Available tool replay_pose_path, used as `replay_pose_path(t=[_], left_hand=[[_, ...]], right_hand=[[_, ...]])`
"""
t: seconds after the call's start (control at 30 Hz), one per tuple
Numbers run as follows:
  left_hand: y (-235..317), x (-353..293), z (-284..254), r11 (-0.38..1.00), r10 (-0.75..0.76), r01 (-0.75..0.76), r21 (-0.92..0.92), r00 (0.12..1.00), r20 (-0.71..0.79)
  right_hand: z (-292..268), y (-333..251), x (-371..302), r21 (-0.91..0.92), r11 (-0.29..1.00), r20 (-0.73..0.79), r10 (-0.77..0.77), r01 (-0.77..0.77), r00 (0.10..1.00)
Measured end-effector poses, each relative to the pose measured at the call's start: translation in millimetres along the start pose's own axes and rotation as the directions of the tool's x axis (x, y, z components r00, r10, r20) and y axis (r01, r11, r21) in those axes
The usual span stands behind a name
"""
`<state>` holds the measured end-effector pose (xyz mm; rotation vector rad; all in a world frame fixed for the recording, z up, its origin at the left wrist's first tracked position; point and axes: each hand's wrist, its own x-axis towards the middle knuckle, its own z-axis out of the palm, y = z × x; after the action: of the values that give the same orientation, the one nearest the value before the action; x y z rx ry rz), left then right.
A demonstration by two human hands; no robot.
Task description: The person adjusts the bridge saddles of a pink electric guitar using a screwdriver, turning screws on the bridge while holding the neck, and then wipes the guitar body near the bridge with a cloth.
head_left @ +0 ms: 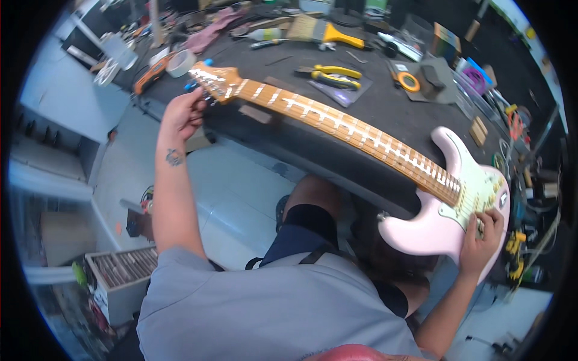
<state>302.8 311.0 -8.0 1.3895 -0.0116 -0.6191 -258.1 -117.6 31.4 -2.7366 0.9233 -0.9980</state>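
Note:
A pale pink electric guitar with a mint-green pickguard lies across the bench edge, its body at the right and its neck running up to the left. Pale strips cover parts of the wooden fretboard. My left hand is closed at the headstock, fingers pinched on a tuning peg at its near side. Over the strings by the bridge, my right hand rests with bent fingers, thumb apart from them, holding nothing that I can see. Its fingertips are partly hidden.
Behind the neck on the dark workbench lie yellow-handled pliers, a wide paintbrush and a roll of orange tape. A clear round container stands beyond the headstock. An open box sits at lower left.

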Motion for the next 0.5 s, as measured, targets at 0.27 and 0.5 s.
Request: replay_pose_path(t=[0.27,0.5], left_hand=[[-17,-14,-21,-0.38,0.75,-0.26,0.888,0.475,0.46],[-9,2,-35,0.334,0.733,-0.52,0.786,0.668,0.13]], right_hand=[[10,-10,17,0.051,0.997,-0.049,-0.059,0.061,0.997],[6,-7,14,0.059,0.998,-0.058,-0.025,0.028,0.998]])
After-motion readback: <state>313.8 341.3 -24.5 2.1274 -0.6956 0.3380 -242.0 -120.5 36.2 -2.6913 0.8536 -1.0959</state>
